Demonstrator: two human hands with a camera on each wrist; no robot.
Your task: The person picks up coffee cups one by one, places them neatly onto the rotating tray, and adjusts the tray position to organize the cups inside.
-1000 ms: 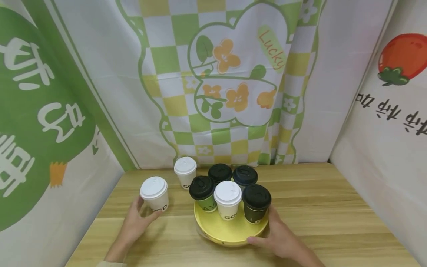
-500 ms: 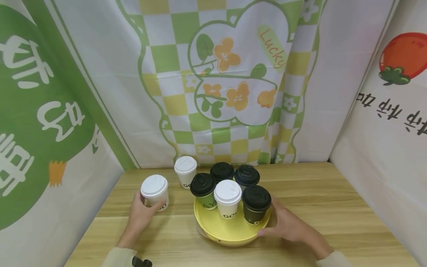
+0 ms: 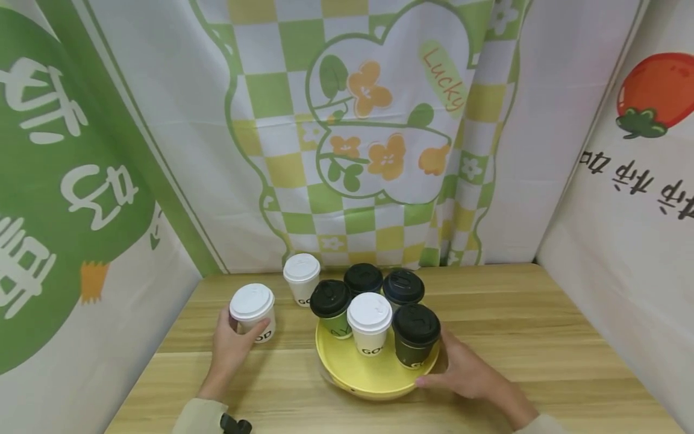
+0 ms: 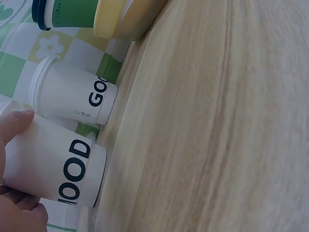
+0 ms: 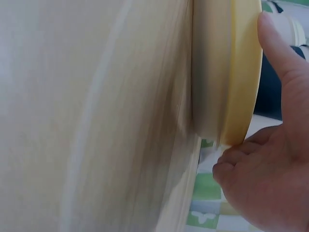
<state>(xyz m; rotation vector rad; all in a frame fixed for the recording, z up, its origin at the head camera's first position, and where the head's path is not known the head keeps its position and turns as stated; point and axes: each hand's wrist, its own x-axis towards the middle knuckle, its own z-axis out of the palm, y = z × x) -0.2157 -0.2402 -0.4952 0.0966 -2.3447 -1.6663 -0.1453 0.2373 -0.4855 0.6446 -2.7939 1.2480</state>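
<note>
My left hand grips a white lidded paper cup, thumb on one side and fingers on the other. In the left wrist view this cup stands on the table, dark lettering near its base. At the right edge of a yellow round turntable, my right hand holds the rim, as the right wrist view shows: thumb against the yellow rim, fingers curled at its far side. On the turntable are a white cup, a green cup with a black lid, a black cup and other black-lidded cups.
Another white lidded cup stands behind and left of the turntable, near the back edge of the wooden table. Printed cloth walls close off the back and both sides.
The turntable has rotated slightly clockwise, its back cups shifting right. My right hand has moved a little to the right along the rim. My left thumb sits higher on the white cup.
</note>
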